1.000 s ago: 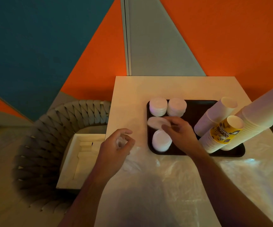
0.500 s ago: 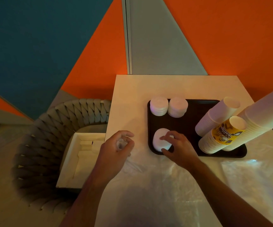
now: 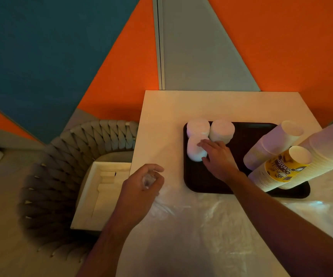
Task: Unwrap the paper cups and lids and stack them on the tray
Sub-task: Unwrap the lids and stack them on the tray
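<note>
A dark tray [image 3: 211, 182] lies on the cream table [image 3: 181, 104]. Two white lid stacks [image 3: 198, 126] [image 3: 222, 130] stand at the tray's back left. A third lid stack [image 3: 193, 152] stands right in front of them; my right hand [image 3: 219, 158] holds it, fingers over its top and thumb at its near side. Tall cup stacks lean on the tray's right side: a plain one [image 3: 271, 144], one with a yellow printed cup [image 3: 281, 168], and a larger one [image 3: 325, 148]. My left hand [image 3: 141, 188] grips a bunched end of clear plastic wrap [image 3: 147, 179] left of the tray.
Clear plastic wrap [image 3: 211, 216] spreads over the near half of the table. To the left stands a woven grey chair [image 3: 61, 156] with a white foam box [image 3: 101, 192] on its seat. Orange, blue and grey wall panels rise behind.
My right hand set a loose lid on the near stack, then moved that stack back on the tray up against the two rear stacks. My left hand kept still on the wrap.
</note>
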Action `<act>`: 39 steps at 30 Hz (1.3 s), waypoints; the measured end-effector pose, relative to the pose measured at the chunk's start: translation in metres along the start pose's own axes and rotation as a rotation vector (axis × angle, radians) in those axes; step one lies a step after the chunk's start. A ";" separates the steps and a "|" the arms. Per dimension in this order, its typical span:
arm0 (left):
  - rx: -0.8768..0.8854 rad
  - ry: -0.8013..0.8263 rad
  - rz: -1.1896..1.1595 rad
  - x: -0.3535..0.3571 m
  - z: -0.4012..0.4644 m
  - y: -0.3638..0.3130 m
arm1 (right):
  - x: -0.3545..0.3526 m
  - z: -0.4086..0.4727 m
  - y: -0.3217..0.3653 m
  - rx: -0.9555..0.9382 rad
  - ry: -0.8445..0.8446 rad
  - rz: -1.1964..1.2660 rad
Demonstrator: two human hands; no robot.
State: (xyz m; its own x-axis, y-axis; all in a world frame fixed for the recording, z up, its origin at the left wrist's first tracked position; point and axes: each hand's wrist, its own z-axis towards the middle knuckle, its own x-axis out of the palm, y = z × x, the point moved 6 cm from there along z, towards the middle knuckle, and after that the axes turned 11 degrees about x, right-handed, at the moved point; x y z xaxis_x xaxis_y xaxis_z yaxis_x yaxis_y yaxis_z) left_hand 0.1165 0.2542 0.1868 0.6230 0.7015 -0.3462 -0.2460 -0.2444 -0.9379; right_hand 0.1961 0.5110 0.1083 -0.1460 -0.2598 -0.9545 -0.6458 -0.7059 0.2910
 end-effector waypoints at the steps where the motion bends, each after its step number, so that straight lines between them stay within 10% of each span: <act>1: -0.001 0.000 0.003 0.000 -0.001 0.000 | 0.000 0.002 0.000 -0.003 0.007 -0.007; 14: -0.030 -0.052 -0.128 0.001 0.006 -0.010 | -0.012 0.002 0.001 0.055 -0.052 0.023; 17: -0.104 -0.121 -0.419 -0.001 0.008 -0.019 | -0.024 -0.016 0.005 0.108 -0.103 0.399; 22: -0.202 -0.216 -1.115 0.001 0.019 -0.032 | 0.014 -0.076 0.030 0.369 0.578 1.392; 27: -0.203 -0.247 -1.315 0.009 0.021 -0.029 | 0.020 -0.133 0.055 0.282 0.990 1.803; 39: -0.253 0.204 -0.354 0.019 -0.018 -0.026 | -0.050 -0.153 0.025 0.503 0.314 1.519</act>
State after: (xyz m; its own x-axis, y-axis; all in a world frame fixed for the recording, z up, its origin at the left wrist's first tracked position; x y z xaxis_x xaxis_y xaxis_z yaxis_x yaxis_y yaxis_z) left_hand 0.1479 0.2616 0.2045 0.7749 0.6317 0.0222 0.1800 -0.1869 -0.9657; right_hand 0.3018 0.4051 0.1728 -0.7314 -0.6374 0.2425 -0.2329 0.5677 0.7896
